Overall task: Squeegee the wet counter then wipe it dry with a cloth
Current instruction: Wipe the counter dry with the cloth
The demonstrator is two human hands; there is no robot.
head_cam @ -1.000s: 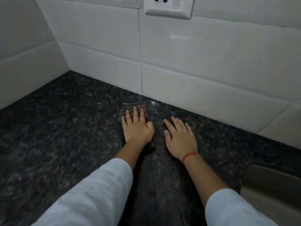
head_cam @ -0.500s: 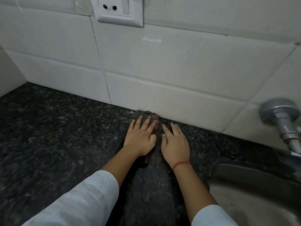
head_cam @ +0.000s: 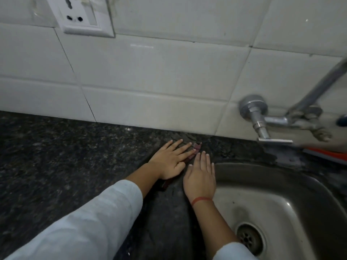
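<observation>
Left hand point(head_cam: 170, 160) is pressing flat, fingers spread, on the dark reddish folded cloth point(head_cam: 196, 146) on the black speckled granite surface point(head_cam: 65, 156); right hand point(head_cam: 201, 177) is lying open beside the steel sink point(head_cam: 281, 194).

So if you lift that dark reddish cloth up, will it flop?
Probably. The dark reddish cloth lies flat under the left hand, so it likely droops. It looks thin, probably light. On the dark speckled stone counter it should slide easily.
</observation>
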